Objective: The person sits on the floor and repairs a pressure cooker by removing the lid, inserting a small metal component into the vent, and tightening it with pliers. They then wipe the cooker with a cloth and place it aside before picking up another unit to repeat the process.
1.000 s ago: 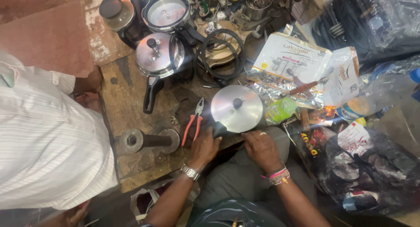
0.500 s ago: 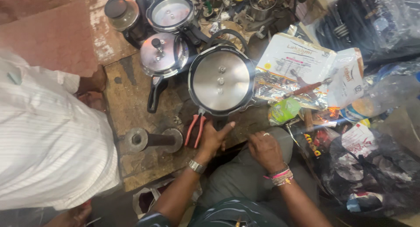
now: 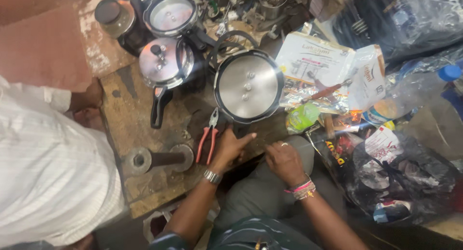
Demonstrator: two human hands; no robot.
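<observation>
A steel pressure cooker lid (image 3: 248,86) lies inside-up on the worn wooden bench (image 3: 130,110), its black rim gasket showing. My left hand (image 3: 230,148) rests flat just below the lid with fingers spread, fingertips by the lid's short black handle. It holds nothing. Red-handled pliers (image 3: 207,140) lie right beside its thumb side. My right hand (image 3: 284,161), with a ring and thread bracelets, sits knuckles-up at the bench edge, fingers curled under. I see nothing in it.
Another person in a white striped shirt (image 3: 48,173) stands at the left, one hand (image 3: 87,98) on the bench. A lidded cooker (image 3: 164,64) and open pots (image 3: 171,13) stand behind. A metal spool-shaped tool (image 3: 156,159) lies at the front left. Packets and plastic bags (image 3: 333,71) crowd the right.
The lid was held tilted close to me with both hands, then turned inside-up and set farther back. Both hands have come off it and rest near the bench edge.
</observation>
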